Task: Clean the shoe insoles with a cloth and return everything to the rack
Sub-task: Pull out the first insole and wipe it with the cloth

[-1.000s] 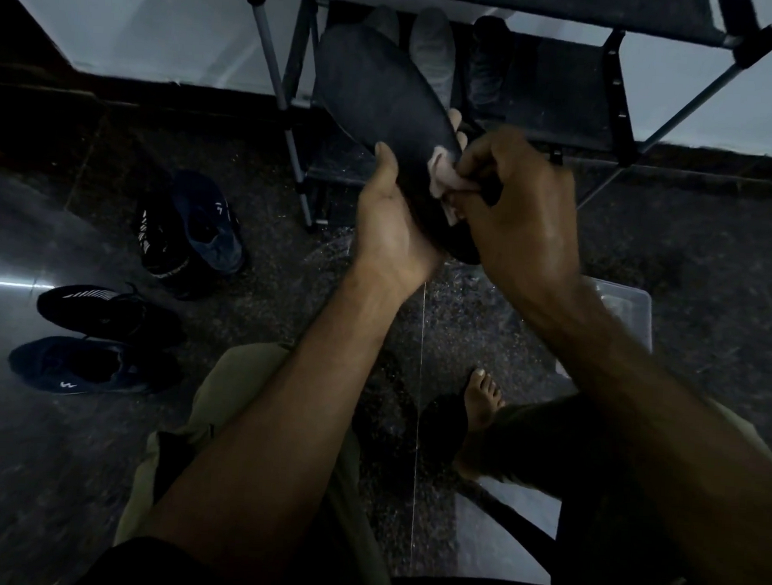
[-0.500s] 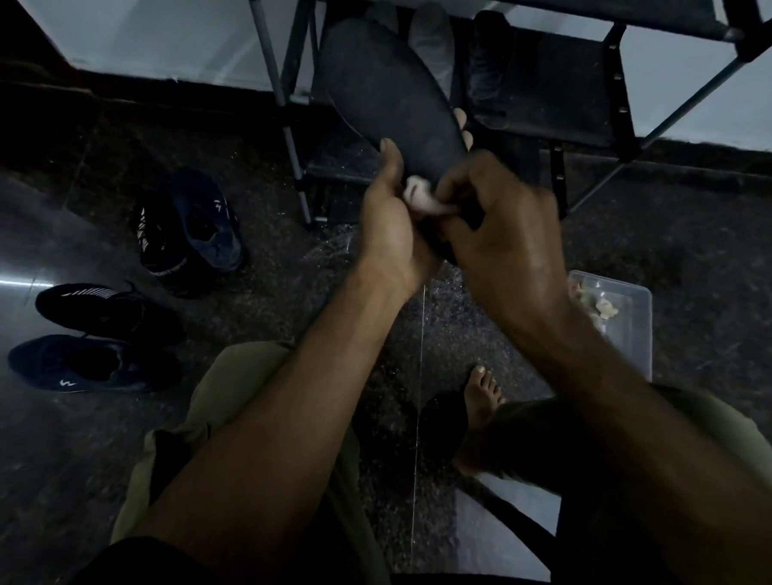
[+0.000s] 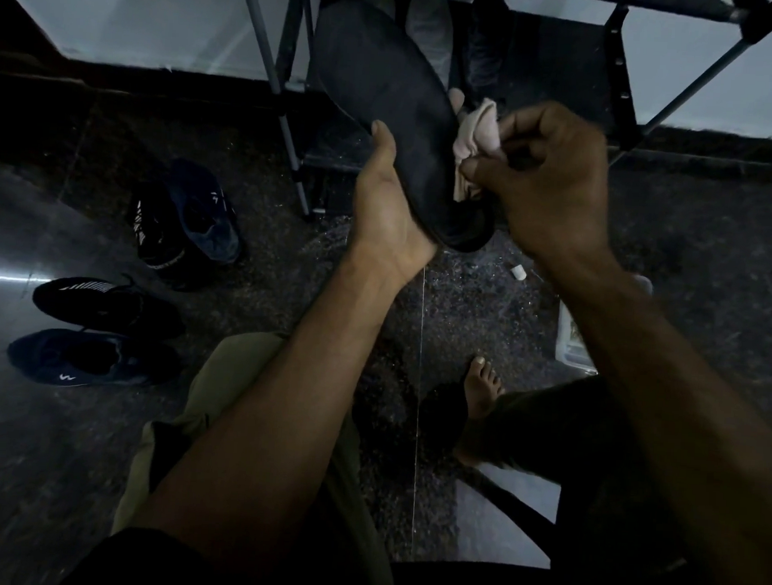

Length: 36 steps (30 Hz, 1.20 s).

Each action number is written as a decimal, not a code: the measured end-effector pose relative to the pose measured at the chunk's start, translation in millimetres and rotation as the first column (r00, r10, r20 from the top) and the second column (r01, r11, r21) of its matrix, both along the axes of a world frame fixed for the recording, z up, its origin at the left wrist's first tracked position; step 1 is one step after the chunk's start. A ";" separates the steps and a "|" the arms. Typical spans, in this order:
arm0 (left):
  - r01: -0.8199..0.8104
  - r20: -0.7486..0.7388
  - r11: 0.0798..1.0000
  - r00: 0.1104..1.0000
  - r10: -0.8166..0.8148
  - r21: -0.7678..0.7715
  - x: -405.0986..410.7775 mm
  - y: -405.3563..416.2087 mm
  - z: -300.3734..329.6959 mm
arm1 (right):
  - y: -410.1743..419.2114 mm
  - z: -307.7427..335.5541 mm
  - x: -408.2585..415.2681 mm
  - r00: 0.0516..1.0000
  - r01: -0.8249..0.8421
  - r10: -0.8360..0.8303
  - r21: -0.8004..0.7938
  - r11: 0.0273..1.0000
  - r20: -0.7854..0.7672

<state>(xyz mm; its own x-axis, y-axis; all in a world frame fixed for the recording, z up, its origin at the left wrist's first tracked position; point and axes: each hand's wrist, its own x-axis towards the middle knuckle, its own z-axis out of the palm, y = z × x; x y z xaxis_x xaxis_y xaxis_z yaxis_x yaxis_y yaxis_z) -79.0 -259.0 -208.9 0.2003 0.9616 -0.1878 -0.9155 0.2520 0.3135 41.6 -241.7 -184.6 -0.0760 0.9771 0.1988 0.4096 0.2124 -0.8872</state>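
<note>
The insole [image 3: 384, 113] is gripped at its heel end by the left hand [image 3: 386, 212] before the rack [image 3: 619, 76], and may be levered loose if the cloth [image 3: 475, 136], pinched in the right hand [image 3: 555, 176], is pressed hard toward the unsupported toe.

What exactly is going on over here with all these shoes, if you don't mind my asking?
A seated person is wiping a dark insole. The left hand holds it by the heel end, while the right hand pinches a pale cloth against its right edge. Four shoes sit on the floor to the left, off the rack, which holds more insoles. A clear container stands by the right arm.
</note>
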 end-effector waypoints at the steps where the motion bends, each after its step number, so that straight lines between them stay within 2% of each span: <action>1: -0.001 -0.008 1.000 1.000 0.001 0.002 0.1 -1.3 0.2 | -1.0 -0.6 -1.7 1.000 0.005 -0.005 0.002 1.000 0.008; 10: 0.083 -0.127 0.996 0.988 -0.082 0.006 6.1 -5.1 -3.6 | 1.7 0.0 -10.9 0.995 0.098 -0.096 0.102 0.990 -0.027; 16: -0.011 -0.079 1.000 0.997 0.011 -0.008 -1.5 -5.5 2.0 | -13.0 -4.9 -8.5 0.984 -0.034 -0.011 0.247 0.968 0.176; 21: 0.027 -0.079 1.000 0.996 -0.028 -0.016 -0.8 -8.1 2.1 | -30.3 -7.2 -17.7 0.963 -0.149 0.091 0.221 0.964 0.253; 27: -0.007 -0.090 1.000 0.996 0.004 -0.027 0.2 -9.9 7.6 | -5.6 7.8 -11.2 0.960 -0.103 0.014 0.306 0.946 0.279; 34: -0.022 -0.153 0.998 0.988 0.031 0.060 -5.5 -8.3 2.5 | -44.5 -4.7 -17.5 0.949 -0.204 0.131 0.243 0.948 0.286; 36: 0.014 -0.119 0.998 0.993 -0.007 0.058 -2.4 -12.2 9.5 | -36.7 -2.3 -19.0 0.951 -0.200 0.126 0.249 0.948 0.282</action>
<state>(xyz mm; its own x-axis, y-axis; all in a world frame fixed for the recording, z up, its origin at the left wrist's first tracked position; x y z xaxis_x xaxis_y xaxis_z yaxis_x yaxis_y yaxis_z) -81.4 -271.3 -199.4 0.1897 0.9697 -0.1542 -0.8684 0.2390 0.4345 22.6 -278.4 -186.9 -0.3142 0.8579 0.4064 0.5559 0.5133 -0.6538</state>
